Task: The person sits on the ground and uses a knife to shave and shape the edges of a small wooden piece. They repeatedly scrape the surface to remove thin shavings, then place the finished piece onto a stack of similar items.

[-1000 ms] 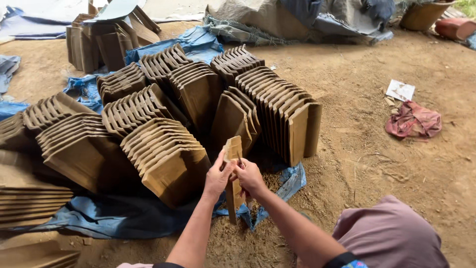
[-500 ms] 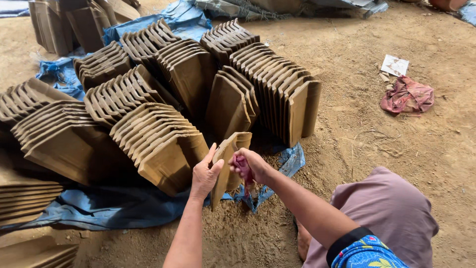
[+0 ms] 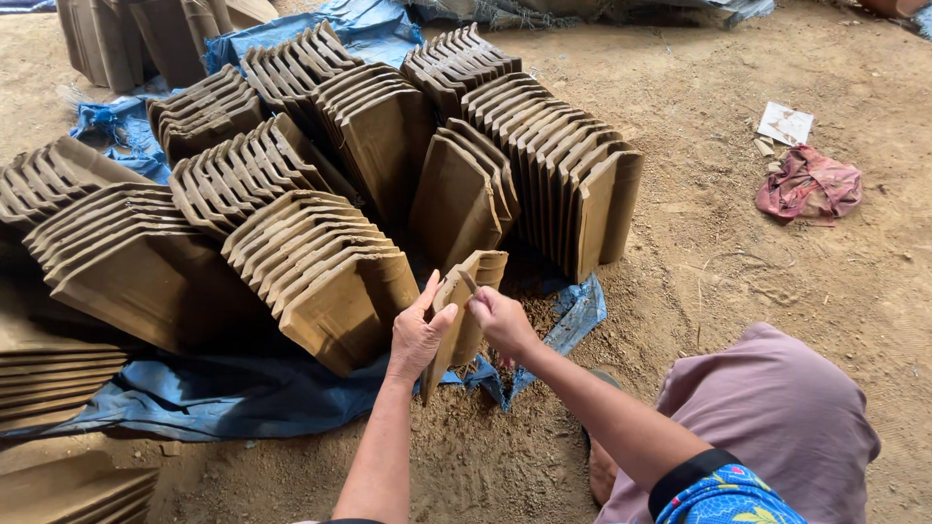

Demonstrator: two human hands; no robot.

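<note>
Tilted further now, clay tile (image 3: 464, 311) gripped by left hand (image 3: 416, 335); right hand (image 3: 501, 318) pinches small blade (image 3: 468, 282)

The tile (image 3: 464, 309) now leans tilted between both hands.

Nine leaning rows of clay tiles (image 3: 320, 281), one held tile (image 3: 466, 311), one red cloth (image 3: 809, 182), one blue tarp (image 3: 223, 393).

Brown unfired clay roof tile (image 3: 464, 306), held upright on edge, tilted, lower end near sandy ground
</note>
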